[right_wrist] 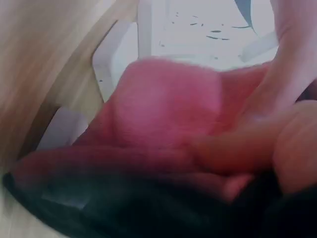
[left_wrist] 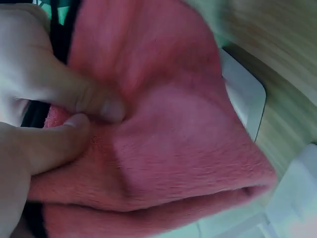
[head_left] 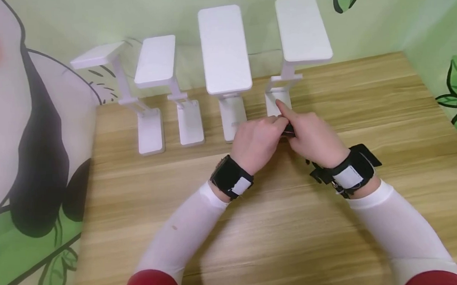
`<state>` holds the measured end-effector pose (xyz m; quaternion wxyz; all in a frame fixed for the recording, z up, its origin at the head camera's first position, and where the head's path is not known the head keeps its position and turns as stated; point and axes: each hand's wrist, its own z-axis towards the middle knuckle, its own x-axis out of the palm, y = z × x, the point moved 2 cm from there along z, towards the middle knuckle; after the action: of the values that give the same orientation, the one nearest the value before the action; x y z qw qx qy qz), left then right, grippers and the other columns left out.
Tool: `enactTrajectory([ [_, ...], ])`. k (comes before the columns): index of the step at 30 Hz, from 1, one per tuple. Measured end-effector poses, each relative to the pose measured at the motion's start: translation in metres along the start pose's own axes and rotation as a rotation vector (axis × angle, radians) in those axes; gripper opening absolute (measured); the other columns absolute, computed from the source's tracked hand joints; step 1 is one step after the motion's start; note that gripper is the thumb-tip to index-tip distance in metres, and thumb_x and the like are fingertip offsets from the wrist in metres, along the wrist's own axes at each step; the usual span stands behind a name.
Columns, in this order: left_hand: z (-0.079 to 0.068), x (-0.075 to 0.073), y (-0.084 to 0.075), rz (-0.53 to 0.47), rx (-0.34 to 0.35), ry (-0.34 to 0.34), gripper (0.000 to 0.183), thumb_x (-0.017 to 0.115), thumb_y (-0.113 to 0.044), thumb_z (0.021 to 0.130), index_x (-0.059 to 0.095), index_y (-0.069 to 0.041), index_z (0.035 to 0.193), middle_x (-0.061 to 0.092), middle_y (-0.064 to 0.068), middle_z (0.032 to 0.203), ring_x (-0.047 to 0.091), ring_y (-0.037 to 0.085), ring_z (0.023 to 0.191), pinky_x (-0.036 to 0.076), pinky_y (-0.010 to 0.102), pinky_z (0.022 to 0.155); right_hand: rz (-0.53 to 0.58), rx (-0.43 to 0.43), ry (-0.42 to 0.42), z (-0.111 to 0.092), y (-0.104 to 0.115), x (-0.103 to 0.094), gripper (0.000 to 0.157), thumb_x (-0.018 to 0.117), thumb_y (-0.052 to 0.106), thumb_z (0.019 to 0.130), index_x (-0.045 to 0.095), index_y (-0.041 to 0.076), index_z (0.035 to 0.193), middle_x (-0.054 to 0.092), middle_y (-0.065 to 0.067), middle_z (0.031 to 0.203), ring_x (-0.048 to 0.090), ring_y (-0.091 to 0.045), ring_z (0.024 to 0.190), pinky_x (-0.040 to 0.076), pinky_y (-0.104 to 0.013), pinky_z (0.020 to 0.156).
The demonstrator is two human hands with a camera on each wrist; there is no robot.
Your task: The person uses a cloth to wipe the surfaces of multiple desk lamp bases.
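Note:
Both hands meet over the base of the rightmost white desk lamp (head_left: pixel 303 28). Between them is a pink fuzzy cloth (left_wrist: pixel 173 114) with black edging, a folded piece whose underside looks dark in the right wrist view. My left hand (head_left: pixel 257 141) pinches it, thumb pressed on the pink side. My right hand (head_left: pixel 318 136) grips it close by, its index finger stretched toward the lamp base (head_left: pixel 271 108). From the head, the hands hide nearly all the cloth; only a small dark bit shows.
Several white desk lamps stand in a row along the back of the wooden table (head_left: pixel 255 226). One with a large panel (head_left: pixel 224 49) is just left of the hands; a smaller lamp (head_left: pixel 156 60) is farther left. A painted wall (head_left: pixel 361 30) rises behind.

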<state>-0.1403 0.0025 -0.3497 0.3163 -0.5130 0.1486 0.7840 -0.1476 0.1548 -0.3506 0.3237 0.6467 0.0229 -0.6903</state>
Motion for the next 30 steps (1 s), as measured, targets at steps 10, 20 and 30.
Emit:
enactTrajectory([
  [10,0.011,0.001,0.022,-0.261,-0.264,0.045,0.07,0.063,-0.01,0.088,0.035,-0.01,0.152,0.06,0.011,0.126,0.06,0.017,0.091,0.054,0.033,0.058,-0.172,-0.059,-0.086,0.006,-0.037,0.02,0.073,0.057,-0.011,0.072,0.05,0.005,0.143,0.053,-0.021,0.14,0.058,-0.045,0.109,0.054,-0.058,0.071],
  [20,0.04,0.03,0.044,-0.382,-0.284,0.116,0.067,0.052,-0.021,0.101,0.017,-0.004,0.156,0.052,0.014,0.139,0.059,0.022,0.096,0.052,0.035,0.071,-0.225,-0.14,0.139,-0.003,-0.047,0.061,0.073,0.057,-0.008,0.075,0.046,0.004,0.146,0.047,-0.024,0.144,0.043,-0.045,0.127,0.049,-0.057,0.092],
  [30,0.077,0.066,0.065,-0.72,-0.181,-0.003,0.031,0.05,-0.024,0.105,0.057,-0.003,0.128,0.063,0.008,0.108,0.054,0.009,0.097,0.044,0.023,0.086,-0.163,-0.126,0.177,0.005,-0.047,0.06,0.072,0.058,-0.008,0.076,0.046,0.006,0.146,0.05,-0.023,0.142,0.046,-0.041,0.124,0.05,-0.055,0.09],
])
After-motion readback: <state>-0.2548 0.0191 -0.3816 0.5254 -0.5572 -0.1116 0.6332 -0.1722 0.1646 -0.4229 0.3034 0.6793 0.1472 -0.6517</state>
